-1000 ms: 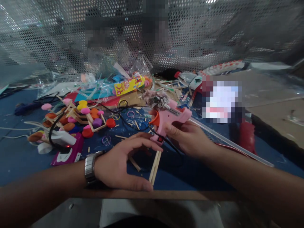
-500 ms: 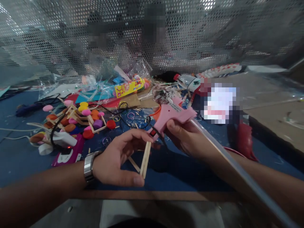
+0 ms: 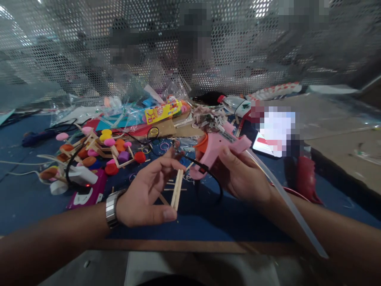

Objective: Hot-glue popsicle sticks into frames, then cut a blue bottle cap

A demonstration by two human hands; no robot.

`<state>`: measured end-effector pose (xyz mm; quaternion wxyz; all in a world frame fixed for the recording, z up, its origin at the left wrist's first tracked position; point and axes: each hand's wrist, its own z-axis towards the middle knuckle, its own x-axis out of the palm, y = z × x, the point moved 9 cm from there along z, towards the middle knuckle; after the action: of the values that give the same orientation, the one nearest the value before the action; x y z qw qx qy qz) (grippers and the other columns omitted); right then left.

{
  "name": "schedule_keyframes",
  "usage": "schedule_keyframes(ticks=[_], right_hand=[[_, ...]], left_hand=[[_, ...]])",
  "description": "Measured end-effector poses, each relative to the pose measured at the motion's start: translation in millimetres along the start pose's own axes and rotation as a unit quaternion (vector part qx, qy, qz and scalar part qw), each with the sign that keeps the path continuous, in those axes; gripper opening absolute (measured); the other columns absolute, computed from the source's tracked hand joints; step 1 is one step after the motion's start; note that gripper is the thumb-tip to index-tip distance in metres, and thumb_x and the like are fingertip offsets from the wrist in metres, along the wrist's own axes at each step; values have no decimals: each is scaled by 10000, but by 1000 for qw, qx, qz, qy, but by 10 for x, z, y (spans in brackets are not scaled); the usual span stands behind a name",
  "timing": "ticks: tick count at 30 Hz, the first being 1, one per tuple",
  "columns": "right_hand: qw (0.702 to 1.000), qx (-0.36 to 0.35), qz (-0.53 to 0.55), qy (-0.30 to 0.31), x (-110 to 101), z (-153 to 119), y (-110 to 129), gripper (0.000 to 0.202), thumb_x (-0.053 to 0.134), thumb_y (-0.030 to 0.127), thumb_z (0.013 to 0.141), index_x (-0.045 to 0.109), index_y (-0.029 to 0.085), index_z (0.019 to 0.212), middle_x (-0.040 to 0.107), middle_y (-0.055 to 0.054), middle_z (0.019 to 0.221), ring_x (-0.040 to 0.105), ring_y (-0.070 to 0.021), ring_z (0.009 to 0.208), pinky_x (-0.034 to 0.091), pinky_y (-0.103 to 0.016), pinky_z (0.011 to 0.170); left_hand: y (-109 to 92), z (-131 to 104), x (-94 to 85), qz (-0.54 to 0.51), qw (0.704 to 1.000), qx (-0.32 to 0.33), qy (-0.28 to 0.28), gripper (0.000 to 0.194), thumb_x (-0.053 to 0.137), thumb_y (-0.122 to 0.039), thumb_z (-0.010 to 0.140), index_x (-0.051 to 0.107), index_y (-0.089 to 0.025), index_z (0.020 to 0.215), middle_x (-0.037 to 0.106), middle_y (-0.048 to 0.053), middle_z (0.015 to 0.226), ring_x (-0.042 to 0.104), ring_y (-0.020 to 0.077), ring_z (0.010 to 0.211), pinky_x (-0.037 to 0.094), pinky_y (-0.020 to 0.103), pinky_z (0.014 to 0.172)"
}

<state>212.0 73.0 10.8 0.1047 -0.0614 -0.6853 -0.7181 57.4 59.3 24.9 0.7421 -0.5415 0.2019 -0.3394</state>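
My left hand (image 3: 145, 192), with a metal watch at the wrist, pinches a small piece of joined wooden sticks (image 3: 177, 190) between thumb and fingertips, over the table's near part. To its right, my right hand (image 3: 241, 174) is wrapped round a pink glue gun (image 3: 212, 149) with an orange part at its left end. A long clear glue stick (image 3: 285, 198) sticks out of the gun's back and slants down to the right over my right forearm. The gun's black cord hangs beside its handle. Thin loose sticks (image 3: 175, 189) lie on the table behind the held piece.
At the left, wooden sticks with coloured discs (image 3: 119, 149) stand beside a purple power strip (image 3: 89, 192). Plastic wrap, a yellow wrapper (image 3: 163, 112) and a bottle (image 3: 236, 104) lie at the back. A lit phone (image 3: 272, 133) and a red object (image 3: 306, 178) are at the right.
The glue gun in my right hand has shifted right and slightly down, away from the wooden piece. My left hand has moved a little left and up with the piece.
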Motion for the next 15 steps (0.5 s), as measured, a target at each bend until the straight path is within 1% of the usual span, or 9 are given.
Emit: schedule_keyframes(ticks=[3,6,8,10,12,15], right_hand=[[999,14,36,-22,-41,12,-33,330,818,522,748,649,268,873,679,1,758,706,-227,768,607,-377,704],[999,40,22,-30,-63,31,-83,311,801,491,756,603,254,716,588,20,638,612,-187,604,567,-347,590],[998,55,12,-30,-73,37,-98,326,813,495,732,607,250,670,561,21,605,571,-166,568,532,-315,550],[997,72,-2,-14,-55,34,-108,343,820,516,716,626,240,658,572,10,604,545,-146,554,485,-283,506],[994,104,-26,27,5,17,-150,406,805,579,720,616,230,635,562,4,582,492,-126,506,412,-264,435],[984,153,-63,73,56,-20,-232,517,795,688,689,562,231,622,503,24,539,421,-107,453,338,-247,371]], left_hand=[[-82,-27,-145,56,996,32,-66,654,932,-403,617,668,-263,1199,607,139,1395,520,366,1412,268,578,1265],[-167,-43,-221,99,989,64,-95,649,917,-443,642,656,-277,1212,568,134,1471,429,367,1492,173,579,1300],[-218,-42,-244,132,982,83,-104,649,899,-471,666,639,-279,1229,541,128,1516,350,362,1550,115,578,1315],[-259,-36,-262,157,976,92,-115,640,879,-488,690,625,-277,1238,507,124,1558,283,360,1587,98,581,1321],[-299,-28,-280,168,973,95,-128,624,868,-486,707,622,-272,1238,476,120,1591,257,360,1599,115,581,1323],[-371,-11,-305,164,971,100,-143,601,871,-440,711,629,-271,1234,506,110,1565,300,352,1578,159,564,1324]])
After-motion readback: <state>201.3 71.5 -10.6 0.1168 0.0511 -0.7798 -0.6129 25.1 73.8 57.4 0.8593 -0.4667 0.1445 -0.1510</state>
